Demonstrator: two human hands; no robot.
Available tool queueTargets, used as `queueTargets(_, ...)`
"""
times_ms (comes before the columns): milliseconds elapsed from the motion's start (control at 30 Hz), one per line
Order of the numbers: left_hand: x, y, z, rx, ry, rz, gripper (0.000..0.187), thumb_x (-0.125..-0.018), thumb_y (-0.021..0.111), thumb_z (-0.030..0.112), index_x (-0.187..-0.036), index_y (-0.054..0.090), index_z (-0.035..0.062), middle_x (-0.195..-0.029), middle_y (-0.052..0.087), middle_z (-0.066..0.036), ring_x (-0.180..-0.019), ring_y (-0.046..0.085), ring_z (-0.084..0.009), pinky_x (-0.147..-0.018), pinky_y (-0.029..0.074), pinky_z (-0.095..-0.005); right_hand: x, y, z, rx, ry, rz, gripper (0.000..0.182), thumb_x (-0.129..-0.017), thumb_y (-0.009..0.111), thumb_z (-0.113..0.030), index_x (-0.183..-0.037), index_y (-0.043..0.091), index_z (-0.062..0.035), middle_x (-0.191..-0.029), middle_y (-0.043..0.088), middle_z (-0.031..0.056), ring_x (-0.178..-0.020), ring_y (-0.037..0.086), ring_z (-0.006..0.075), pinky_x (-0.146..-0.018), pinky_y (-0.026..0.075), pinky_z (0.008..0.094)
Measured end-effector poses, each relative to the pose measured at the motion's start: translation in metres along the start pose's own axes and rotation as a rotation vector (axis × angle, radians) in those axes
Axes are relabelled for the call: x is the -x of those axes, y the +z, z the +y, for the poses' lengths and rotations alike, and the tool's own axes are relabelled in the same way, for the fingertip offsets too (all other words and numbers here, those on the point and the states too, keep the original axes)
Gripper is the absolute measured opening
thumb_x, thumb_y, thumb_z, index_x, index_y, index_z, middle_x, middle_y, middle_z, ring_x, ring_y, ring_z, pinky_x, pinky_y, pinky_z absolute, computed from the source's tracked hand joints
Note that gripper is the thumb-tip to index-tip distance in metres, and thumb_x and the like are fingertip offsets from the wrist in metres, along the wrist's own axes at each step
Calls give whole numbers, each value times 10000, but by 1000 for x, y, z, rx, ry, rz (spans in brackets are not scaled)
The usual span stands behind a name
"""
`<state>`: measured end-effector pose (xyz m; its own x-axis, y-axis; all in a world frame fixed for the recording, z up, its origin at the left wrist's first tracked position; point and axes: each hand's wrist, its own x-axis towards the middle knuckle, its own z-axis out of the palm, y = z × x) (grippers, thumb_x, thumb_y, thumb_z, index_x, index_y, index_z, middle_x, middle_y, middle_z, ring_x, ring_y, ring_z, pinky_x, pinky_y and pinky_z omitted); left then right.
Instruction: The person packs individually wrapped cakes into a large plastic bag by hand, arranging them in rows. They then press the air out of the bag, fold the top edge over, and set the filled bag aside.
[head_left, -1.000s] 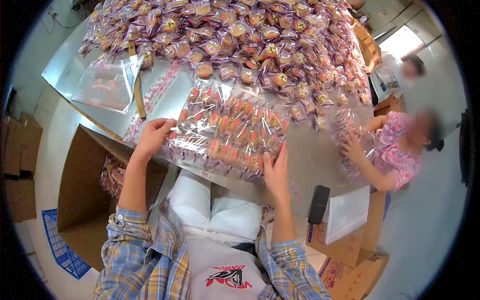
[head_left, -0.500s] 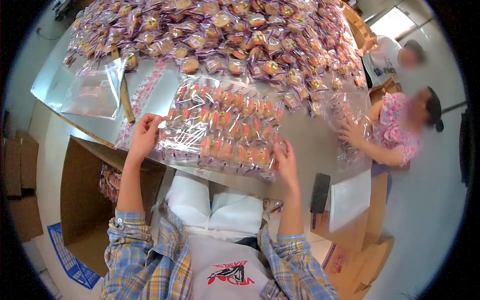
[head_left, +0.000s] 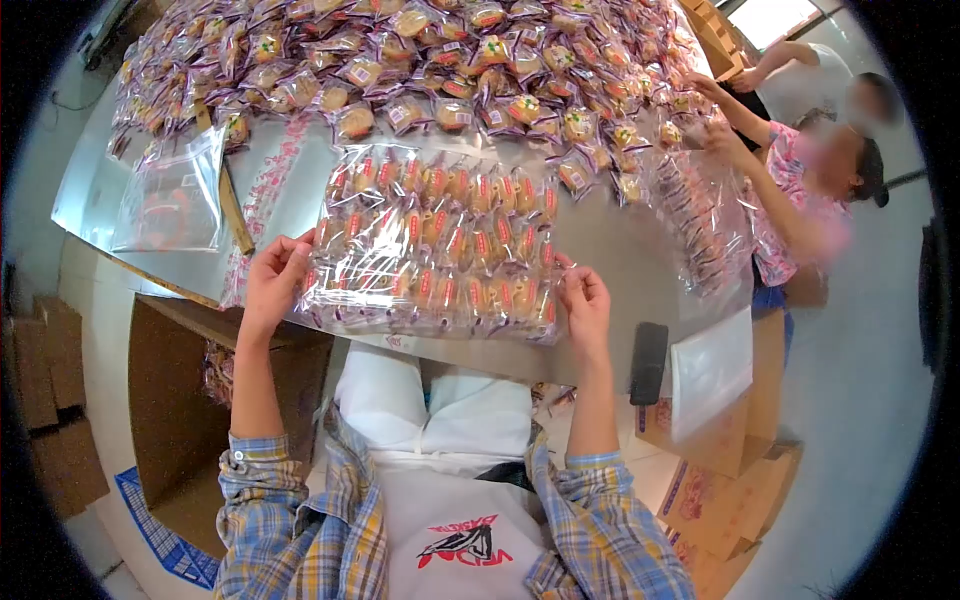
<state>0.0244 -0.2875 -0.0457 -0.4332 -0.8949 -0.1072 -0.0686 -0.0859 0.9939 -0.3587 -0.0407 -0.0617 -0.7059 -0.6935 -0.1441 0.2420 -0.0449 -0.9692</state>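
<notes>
A large clear plastic bag (head_left: 432,247) of individually wrapped round pastries, stacked on edge in three rows, lies flat in front of me on the metal table. My left hand (head_left: 277,283) pinches the bag's left edge between thumb and fingers. At the opposite edge, my right hand (head_left: 586,303) grips the lower right side, fingers closed on the plastic. Glare on the film hides some of the pastries inside.
A heap of loose wrapped pastries (head_left: 455,70) covers the table's far side. Flat empty bags (head_left: 175,200) and a wooden strip (head_left: 234,205) lie left. Right are a black phone-like object (head_left: 649,362), plastic sheets (head_left: 712,372) and a co-worker's filled bag (head_left: 700,225). A cardboard box (head_left: 185,420) stands below left.
Both my hands have straightened the bag, and its right side now lies more level. The nearby co-worker's hands have left their bag and reach toward the pastry heap.
</notes>
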Motion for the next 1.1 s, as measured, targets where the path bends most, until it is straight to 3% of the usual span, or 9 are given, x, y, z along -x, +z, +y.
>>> queueTargets(100,-4,4,-8,-56,72,58,207,-1078,636,208,-946,597,54,-920,655,47,-684,435,0,-641,380,-207,-6,-6,11,62,-65,-46,160,-1070,643,-183,-1016,600,-39,-1105,725,55,-869,619,81,-804,507,235)
queueTargets(200,-6,3,-7,-87,3,62,214,-1090,619,224,-949,593,66,-850,599,73,-674,411,2,-621,350,-203,-13,-14,7,60,92,-34,141,-1081,613,-156,-1007,587,-39,-1118,719,88,-794,552,71,-680,464,218)
queueTargets(367,-11,4,-12,-58,31,53,214,-1094,611,232,-980,627,53,-723,473,109,-620,361,3,-556,280,-197,-18,-10,7,-163,207,-86,137,-1085,586,-137,-994,570,-36,-951,673,58,-682,445,52,-521,326,207)
queueTargets(500,-8,2,-17,-6,-94,104,199,-1074,642,193,-1035,693,4,-763,581,70,-657,453,-1,-586,353,-193,-20,-3,7,-211,258,-20,126,-1075,587,-117,-982,588,-31,-816,602,12,-621,405,45,-487,290,214)
queueTargets(600,-11,6,-14,-46,-134,126,195,-1045,683,154,-1098,724,-28,-847,684,21,-717,540,-14,-633,419,-191,-20,-3,12,-38,259,6,105,-1053,619,-106,-991,629,-21,-840,653,27,-628,429,36,-480,291,215)
queueTargets(700,-10,5,-10,-77,-203,131,223,-1011,728,135,-1142,728,-46,-912,732,-13,-756,587,-30,-676,465,-202,-20,-4,9,78,319,19,133,-1016,687,-135,-1018,659,-5,-833,666,21,-671,511,69,-534,398,235)
queueTargets(800,-8,8,-14,-77,-169,193,259,-970,781,146,-1133,736,-50,-915,736,-19,-749,594,-46,-690,478,-217,-22,1,12,338,214,65,237,-964,777,-178,-1046,660,12,-856,667,26,-760,586,123,-674,500,274)
queueTargets(1000,-14,8,-12,-347,-58,350,352,-871,883,205,-1091,757,-39,-923,747,-51,-758,605,-72,-686,480,-235,-23,2,45,395,-310,255,360,-871,886,-232,-1053,702,18,-893,664,40,-830,619,163,-770,513,315)
queueTargets(1100,-10,8,7,-584,-114,289,458,-842,907,228,-1195,734,-7,-1001,758,-74,-774,611,-87,-697,500,-256,-17,-4,34,731,-232,206,507,-854,899,-253,-1255,666,-49,-926,668,45,-823,634,211,-801,516,323)
